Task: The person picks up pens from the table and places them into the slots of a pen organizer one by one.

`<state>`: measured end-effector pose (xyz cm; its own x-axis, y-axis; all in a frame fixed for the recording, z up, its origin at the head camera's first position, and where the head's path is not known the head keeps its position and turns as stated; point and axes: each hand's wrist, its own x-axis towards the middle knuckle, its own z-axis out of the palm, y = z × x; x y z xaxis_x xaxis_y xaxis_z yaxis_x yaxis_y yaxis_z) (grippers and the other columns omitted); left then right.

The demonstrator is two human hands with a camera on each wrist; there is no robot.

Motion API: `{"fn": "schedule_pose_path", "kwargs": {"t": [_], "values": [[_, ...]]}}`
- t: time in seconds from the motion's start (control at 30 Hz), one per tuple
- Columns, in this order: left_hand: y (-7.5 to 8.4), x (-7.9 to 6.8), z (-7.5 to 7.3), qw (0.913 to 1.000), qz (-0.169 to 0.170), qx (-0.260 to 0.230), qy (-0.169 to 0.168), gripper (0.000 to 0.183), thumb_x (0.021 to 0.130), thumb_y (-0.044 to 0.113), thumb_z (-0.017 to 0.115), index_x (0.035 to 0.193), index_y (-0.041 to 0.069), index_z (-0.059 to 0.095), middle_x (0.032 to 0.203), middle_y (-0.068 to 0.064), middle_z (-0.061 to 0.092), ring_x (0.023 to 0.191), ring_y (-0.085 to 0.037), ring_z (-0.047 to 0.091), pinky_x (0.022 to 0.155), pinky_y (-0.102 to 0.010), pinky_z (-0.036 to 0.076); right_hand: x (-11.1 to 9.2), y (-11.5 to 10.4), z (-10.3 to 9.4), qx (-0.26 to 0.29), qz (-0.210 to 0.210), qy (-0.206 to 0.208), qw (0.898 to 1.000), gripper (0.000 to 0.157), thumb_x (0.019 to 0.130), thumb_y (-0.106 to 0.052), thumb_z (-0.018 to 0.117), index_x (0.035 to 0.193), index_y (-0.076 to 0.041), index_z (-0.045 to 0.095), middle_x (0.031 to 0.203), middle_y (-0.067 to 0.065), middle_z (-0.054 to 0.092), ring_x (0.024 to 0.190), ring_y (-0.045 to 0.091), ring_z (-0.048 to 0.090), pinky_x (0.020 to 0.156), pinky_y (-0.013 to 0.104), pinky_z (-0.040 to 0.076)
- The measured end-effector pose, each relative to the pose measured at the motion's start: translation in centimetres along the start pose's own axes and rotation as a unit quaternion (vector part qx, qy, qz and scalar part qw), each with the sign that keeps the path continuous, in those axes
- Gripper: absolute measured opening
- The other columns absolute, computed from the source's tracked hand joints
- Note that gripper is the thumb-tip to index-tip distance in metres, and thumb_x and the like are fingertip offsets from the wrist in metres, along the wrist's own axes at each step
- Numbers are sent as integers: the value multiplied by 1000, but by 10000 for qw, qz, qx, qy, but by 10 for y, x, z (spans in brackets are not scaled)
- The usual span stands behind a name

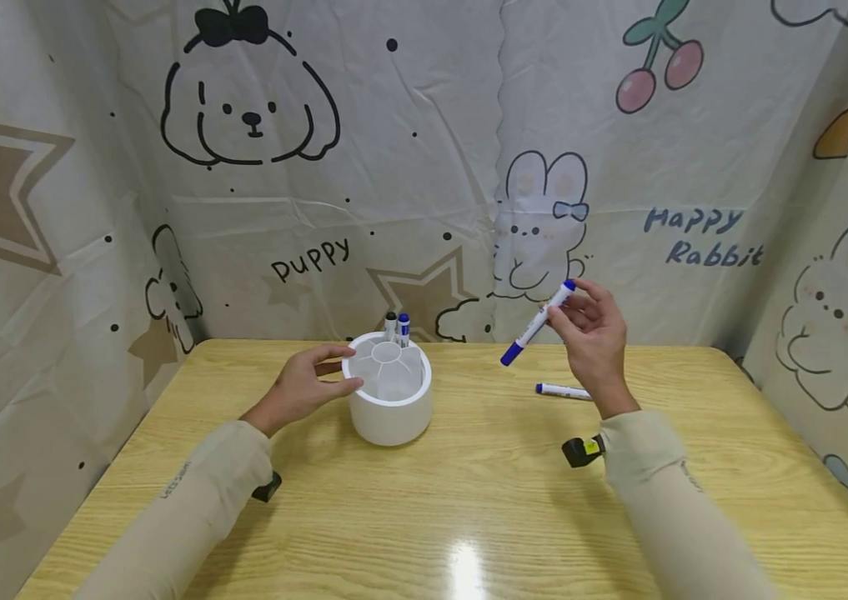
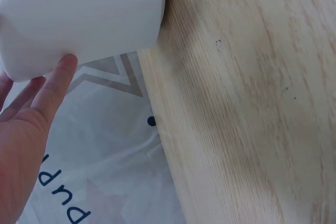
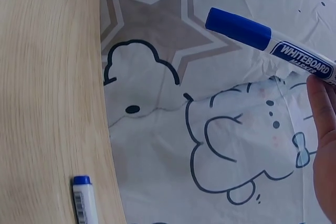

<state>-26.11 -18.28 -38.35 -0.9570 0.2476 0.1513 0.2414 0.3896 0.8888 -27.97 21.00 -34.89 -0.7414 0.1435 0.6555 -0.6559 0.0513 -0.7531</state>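
Note:
A round white pen holder (image 1: 391, 421) with dividers inside stands on the table, and my left hand (image 1: 307, 385) holds its rim from the left. In the left wrist view, fingertips of the left hand (image 2: 39, 103) touch the holder's white wall (image 2: 89, 19). Two markers stand in the holder's back part: one black-capped (image 1: 391, 325), one blue-capped (image 1: 403, 327). My right hand (image 1: 594, 342) pinches a blue whiteboard marker (image 1: 539, 323) in the air, its blue cap (image 3: 239, 29) slanting down to the left. Below that hand, another blue marker (image 1: 562, 391) lies on the table, partly hidden by the wrist.
The wooden table (image 1: 408, 508) ends at the back against a printed cloth (image 1: 408, 167), which also hangs at both sides. Small black cameras (image 1: 583, 451) are strapped to both wrists.

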Motion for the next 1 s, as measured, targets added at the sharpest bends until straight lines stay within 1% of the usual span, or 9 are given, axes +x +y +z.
{"fn": "schedule_pose_path", "kwargs": {"t": [0.1,0.2,0.4,0.53,0.6,0.73,0.83,0.93,1.0], "values": [[0,0,0,10000,24,9,18,51,87,9,79,131,-5,58,137,-23,55,124,-42,57,93,-42,56,1,-1,8,135,4,-21,9999,47,90,17,63,133,3,53,106,11,64,91,10,71,82,27,59],[0,0,0,10000,60,12,35,51,86,8,79,131,-5,58,137,-23,55,123,-42,57,93,-41,56,2,-3,17,272,-30,-80,9996,47,90,17,63,133,6,50,105,13,63,91,11,71,82,28,59],[1,-1,0,10000,47,-9,13,51,86,9,79,130,-5,58,137,-23,55,123,-41,57,93,-41,56,2,-5,32,647,-105,-166,9977,46,89,18,62,131,7,50,103,7,66,91,13,72,82,30,60],[2,-2,0,10000,65,-45,9,51,86,8,79,130,-5,58,137,-23,55,123,-42,57,93,-42,56,0,-4,38,705,-156,-181,9972,44,88,18,63,129,7,51,101,6,67,90,12,72,81,29,60],[2,-2,0,10000,77,-43,14,50,86,8,79,130,-5,59,137,-23,55,123,-42,57,93,-42,56,-2,-3,42,726,-164,-180,9971,42,88,18,63,128,5,54,101,5,68,90,12,72,81,28,60],[2,-2,0,9999,101,-23,32,50,86,8,79,130,-5,59,137,-23,55,123,-42,57,93,-42,56,-5,-1,49,855,-171,-203,9960,41,88,18,63,126,9,52,100,3,69,89,12,72,82,28,60],[2,-2,0,9999,118,-10,44,50,86,9,79,129,-5,59,136,-23,56,123,-42,57,93,-42,56,-8,-1,55,765,-174,-226,9967,41,89,17,63,126,12,49,98,-2,69,88,10,71,81,27,60],[1,-2,0,9999,115,13,38,50,86,10,79,130,-5,59,136,-23,56,123,-42,57,93,-42,56,-11,0,59,467,-160,-214,9986,38,89,14,66,125,10,52,97,-7,71,85,7,70,77,23,60],[0,-2,0,9999,93,30,26,50,87,10,79,130,-5,59,137,-23,56,123,-42,57,93,-42,56,-13,1,62,269,-143,-206,9993,37,89,11,67,124,8,55,96,-6,72,82,7,69,75,20,59]]}}
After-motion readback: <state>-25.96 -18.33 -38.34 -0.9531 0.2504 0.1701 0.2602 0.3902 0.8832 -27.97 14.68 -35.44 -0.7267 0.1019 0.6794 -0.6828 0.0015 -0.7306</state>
